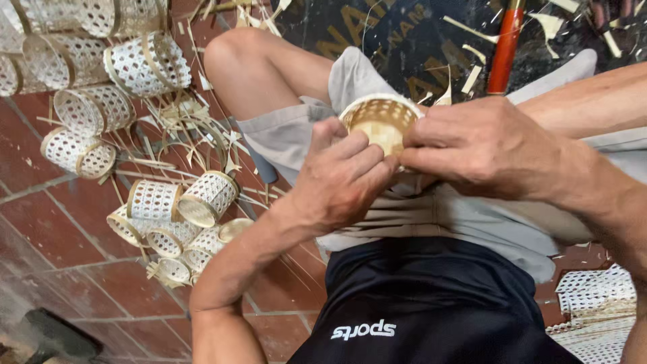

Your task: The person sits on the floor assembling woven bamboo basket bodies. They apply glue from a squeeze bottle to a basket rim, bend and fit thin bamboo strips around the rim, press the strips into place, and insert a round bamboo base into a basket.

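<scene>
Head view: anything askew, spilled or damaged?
Nothing looks damaged. Both hands, left hand and right hand, grip a small woven basket over the lap. Finished baskets lie tipped on their sides on the tile floor, with loose bamboo strips strewn among them.

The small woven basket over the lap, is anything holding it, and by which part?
Both hands hold the small woven bamboo basket. The left hand takes its lower left rim; the right hand takes the right rim, with fingertips at the edge.
</scene>
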